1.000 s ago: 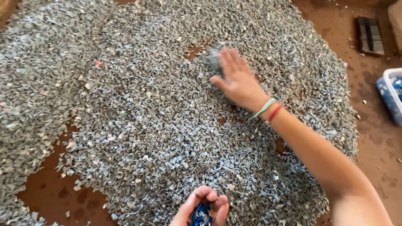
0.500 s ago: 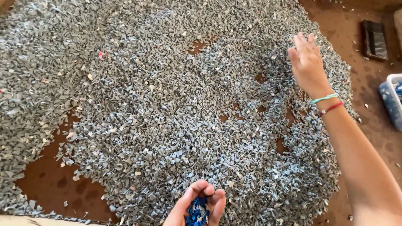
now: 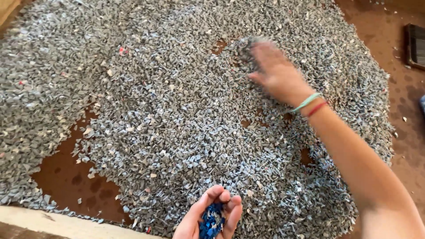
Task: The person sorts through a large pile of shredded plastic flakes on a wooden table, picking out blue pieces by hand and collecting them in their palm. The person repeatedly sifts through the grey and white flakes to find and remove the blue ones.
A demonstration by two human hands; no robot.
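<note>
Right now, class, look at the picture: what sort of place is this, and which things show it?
Probably a plastic-recycling sorting floor: a wide spread of grey chips on a brown floor, the left hand cupping blue chips, and the right hand over the pile.

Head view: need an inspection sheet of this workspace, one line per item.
Surface: reddish-brown floor, bare in patches, pale wooden plank along the near edge.
Job's things: wide spread of small grey plastic chips; handful of blue plastic chips cupped in the left hand.
Clutter: a few red and cream flecks among the grey; dark slatted object at far right.
Grippers: left hand half-closed around the blue chips; right hand motion-blurred, flat over the grey chips, green and red bands on its wrist.
Cables: nothing seen.
Surroundings: floor continues at right; edge of a blue object.
</note>
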